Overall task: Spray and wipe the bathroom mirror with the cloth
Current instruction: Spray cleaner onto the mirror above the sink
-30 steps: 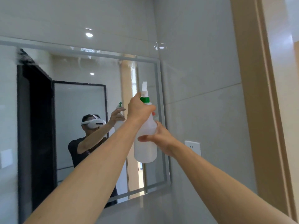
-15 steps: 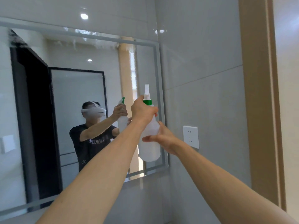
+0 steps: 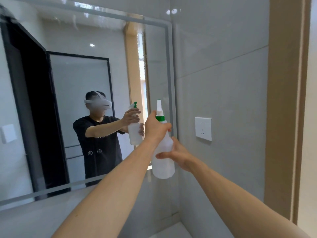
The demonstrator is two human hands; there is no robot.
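Observation:
A white spray bottle [image 3: 163, 162] with a green collar and white nozzle is held up in front of the bathroom mirror [image 3: 77, 74], near the mirror's right edge. My left hand [image 3: 155, 127] grips the bottle's neck and trigger. My right hand [image 3: 178, 154] holds the bottle's body from the right side. The nozzle points toward the glass. Wet streaks and foam show along the mirror's top edge and down its right side. No cloth is in view.
A white wall socket [image 3: 203, 128] sits on the grey tiled wall right of the mirror. A beige door frame [image 3: 284, 100] runs down the far right. A pale ledge corner [image 3: 176, 229] lies below the hands. The mirror reflects a person and a dark doorway.
The view has tilted upward and closer, so the hands and bottle sit lower in the frame. Both hands keep the same hold on the bottle.

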